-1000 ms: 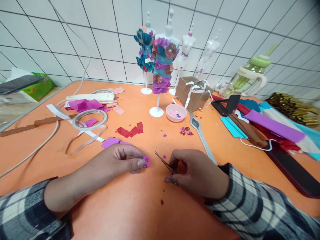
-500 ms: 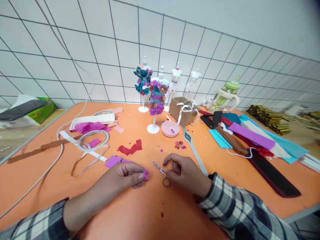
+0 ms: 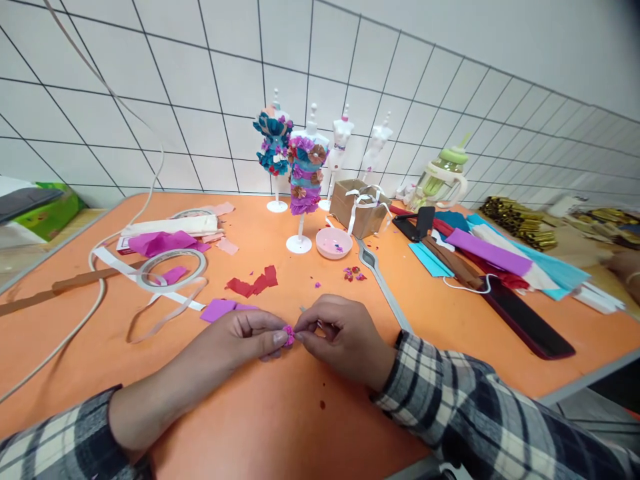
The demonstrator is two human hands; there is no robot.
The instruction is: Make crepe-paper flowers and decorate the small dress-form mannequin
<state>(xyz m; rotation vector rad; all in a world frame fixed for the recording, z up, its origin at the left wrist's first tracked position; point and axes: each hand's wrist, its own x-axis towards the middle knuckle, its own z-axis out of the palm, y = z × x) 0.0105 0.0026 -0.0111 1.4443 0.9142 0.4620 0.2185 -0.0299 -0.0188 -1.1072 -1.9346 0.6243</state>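
Observation:
Between the thumb and fingers of my left hand (image 3: 240,339) is a small pink paper flower (image 3: 289,335). My right hand (image 3: 345,339) meets it from the other side, thumb and forefinger pinched at the flower's edge. Only the tip of the small scissors (image 3: 303,309) shows; the rest is hidden by my right hand. Purple paper (image 3: 219,309) lies partly under my left hand. Torn red paper (image 3: 253,283) is just beyond, and a few tiny red and pink flowers (image 3: 354,274) lie past my right hand.
Dressed mini mannequins (image 3: 305,175) stand at the back beside a pink bowl (image 3: 333,244) and cardboard box (image 3: 363,208). Tape rolls (image 3: 145,280) and a cable (image 3: 97,293) lie left. A phone (image 3: 525,321), folded papers (image 3: 487,253) and a bottle (image 3: 440,179) are on the right.
My right hand has moved left to the flower and now pinches at its edge, covering most of the scissors. The view has shifted slightly, moving the scene up and left.

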